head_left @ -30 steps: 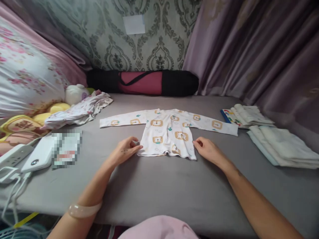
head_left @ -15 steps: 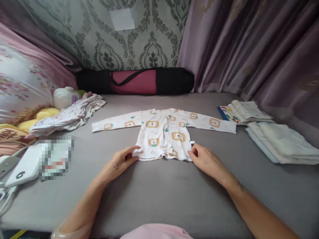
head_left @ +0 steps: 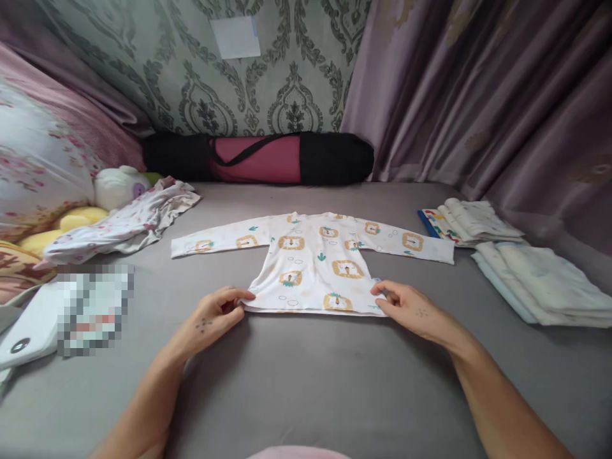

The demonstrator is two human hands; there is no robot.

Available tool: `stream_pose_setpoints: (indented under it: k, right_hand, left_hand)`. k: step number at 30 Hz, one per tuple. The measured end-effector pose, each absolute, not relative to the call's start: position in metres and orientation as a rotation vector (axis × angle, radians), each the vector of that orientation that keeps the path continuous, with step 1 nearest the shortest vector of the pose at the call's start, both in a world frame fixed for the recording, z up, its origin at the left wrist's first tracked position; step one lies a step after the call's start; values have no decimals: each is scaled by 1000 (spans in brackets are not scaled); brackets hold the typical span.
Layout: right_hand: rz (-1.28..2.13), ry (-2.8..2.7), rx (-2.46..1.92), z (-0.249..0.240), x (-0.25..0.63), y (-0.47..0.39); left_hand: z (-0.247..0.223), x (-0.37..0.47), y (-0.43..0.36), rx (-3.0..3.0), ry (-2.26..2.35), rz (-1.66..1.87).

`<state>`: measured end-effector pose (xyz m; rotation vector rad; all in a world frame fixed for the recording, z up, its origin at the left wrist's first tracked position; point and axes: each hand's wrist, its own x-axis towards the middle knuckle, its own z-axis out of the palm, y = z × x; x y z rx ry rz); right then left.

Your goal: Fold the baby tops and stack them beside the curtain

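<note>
A small white long-sleeved shirt (head_left: 315,268) with a lion print lies spread on the grey sheet, its sleeves stretched out to both sides and its hem towards me. My left hand (head_left: 215,319) pinches the hem's left corner between thumb and fingers. At the opposite corner my right hand (head_left: 411,309) grips the hem, close to a small white side tag. Between the two hands the hem runs nearly straight, and the fabric looks drawn taut.
Folded white cloths (head_left: 549,280) and a colourful book-like item (head_left: 433,226) lie at the right. A crumpled printed garment (head_left: 129,217), a plush toy (head_left: 122,186) and a white device (head_left: 43,315) are at the left. Along the wall rests a black and maroon bag (head_left: 258,158).
Both hands have moved apart, pulling the hem corners outward. The hem has widened and its wavy folds have flattened. My view has shifted slightly.
</note>
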<state>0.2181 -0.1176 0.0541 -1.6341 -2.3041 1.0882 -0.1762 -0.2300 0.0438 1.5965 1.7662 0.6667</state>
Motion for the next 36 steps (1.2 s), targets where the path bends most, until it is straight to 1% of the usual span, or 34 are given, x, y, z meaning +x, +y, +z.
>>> stream_pose_setpoints:
  k: [7,10,15,17,19,21,23,25,27,31,36]
  right_hand:
    - [1075,-2403,-1635,54,219,-118]
    - [1020,-2454,-1664,59,218,-119]
    - [838,-2620,-1726,83,208,-114]
    - [722,-2700,-1662,92,194,-105]
    - [594,-2726,-1532,94,172,-91]
    - [506,-2697,-1429,87,144,-73]
    - [418,-2642,-1307,71,116,-54]
    - [393,-2678,-1212,53,93,-38]
    - [418,-2727,-1239,37,78,-26]
    - [430,-2778,-1307,19,71,-15]
    - [358,-2872,-1167,17,80,-19]
  left_hand:
    - [46,-173,-231,1663,1767,574]
    - [46,-174,-232,1711,1764,531]
    - [45,-172,-227,1846,1859,561]
    - [45,-163,-222,1956,1911,637]
    - [45,-150,-216,2116,1853,690]
    - [44,-136,-212,2280,1680,656]
    - [42,-124,-212,2384,1508,542]
    - [40,-117,-215,2424,1414,420]
    - [38,-115,-220,2427,1384,337]
    - [37,-118,-225,2412,1355,320]
    - [38,-123,-224,2409,1275,334]
